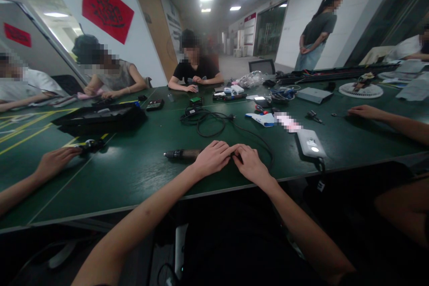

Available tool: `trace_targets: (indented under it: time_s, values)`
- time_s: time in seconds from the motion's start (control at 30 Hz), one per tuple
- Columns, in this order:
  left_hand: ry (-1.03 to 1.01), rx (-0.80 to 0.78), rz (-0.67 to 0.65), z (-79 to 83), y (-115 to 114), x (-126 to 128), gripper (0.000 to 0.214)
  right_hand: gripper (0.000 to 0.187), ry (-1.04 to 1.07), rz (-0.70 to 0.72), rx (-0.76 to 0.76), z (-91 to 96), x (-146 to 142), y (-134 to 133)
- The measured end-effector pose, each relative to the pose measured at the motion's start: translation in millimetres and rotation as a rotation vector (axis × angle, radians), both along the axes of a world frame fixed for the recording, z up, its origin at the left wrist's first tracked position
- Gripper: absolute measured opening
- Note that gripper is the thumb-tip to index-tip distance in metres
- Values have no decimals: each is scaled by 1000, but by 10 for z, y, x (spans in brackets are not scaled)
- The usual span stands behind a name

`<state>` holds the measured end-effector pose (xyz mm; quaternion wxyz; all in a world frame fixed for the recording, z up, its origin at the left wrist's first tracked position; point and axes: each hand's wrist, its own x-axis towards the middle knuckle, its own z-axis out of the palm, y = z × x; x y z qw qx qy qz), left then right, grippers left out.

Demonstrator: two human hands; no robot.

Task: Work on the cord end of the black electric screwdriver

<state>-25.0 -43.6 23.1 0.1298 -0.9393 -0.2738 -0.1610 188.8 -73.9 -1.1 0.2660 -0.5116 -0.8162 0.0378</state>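
A dark, cylindrical electric screwdriver lies on the green table near its front edge, tip pointing left. Over its rear half rests my left hand, fingers closed across the body and hiding much of it. My right hand meets my left fingertips at the tool's tail end. Its fingers are bent together around a small dark part, mostly hidden, so I cannot tell whether this is the tail or a cord connector. A thin black cord curves past my right hand to a loose coil behind the tool.
A black tray stands at the left, near another person's hand on a dark object. A white power bank-like device lies right. Beyond are a cloth-like packet, a silver box and a white fan grille. Other people sit around.
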Motion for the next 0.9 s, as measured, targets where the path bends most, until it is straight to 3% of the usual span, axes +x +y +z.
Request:
trace_targets:
  time_s: [0.9]
  values:
    - [27,3,12,33,-17,13,66,10,-1,3,13,2,9,-3]
